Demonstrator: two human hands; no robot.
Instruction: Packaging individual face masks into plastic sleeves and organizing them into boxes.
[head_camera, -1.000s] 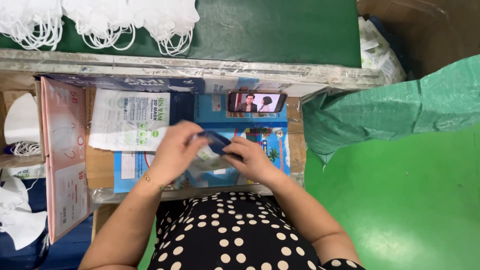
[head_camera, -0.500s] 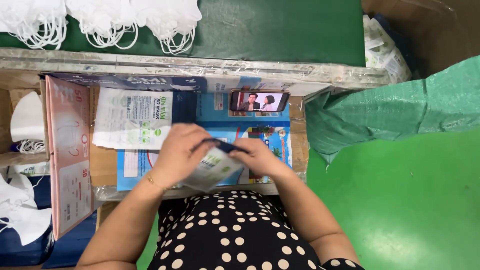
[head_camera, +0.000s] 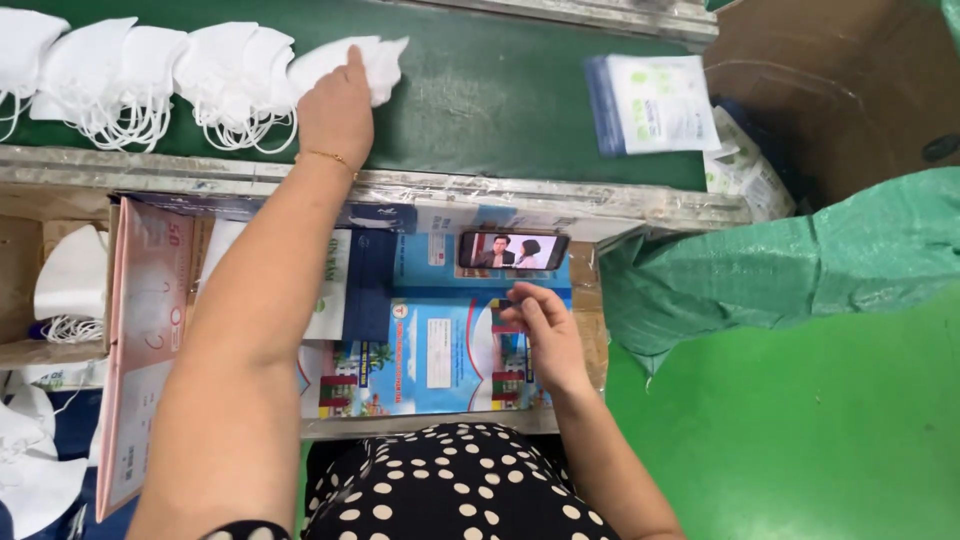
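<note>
White mask (head_camera: 375, 62) under left hand (head_camera: 335, 110) — green belt (head_camera: 480, 100), right hand (head_camera: 545, 335) over blue packaging (head_camera: 440, 350)

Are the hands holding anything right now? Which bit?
The left hand grips a white mask by its near edge on the green belt. The right hand holds nothing visible.

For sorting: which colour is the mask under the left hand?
White; the mask under the left hand shows in the head view.

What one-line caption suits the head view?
Left hand reaches a white mask on the green belt; right hand hovers below a phone.
</note>
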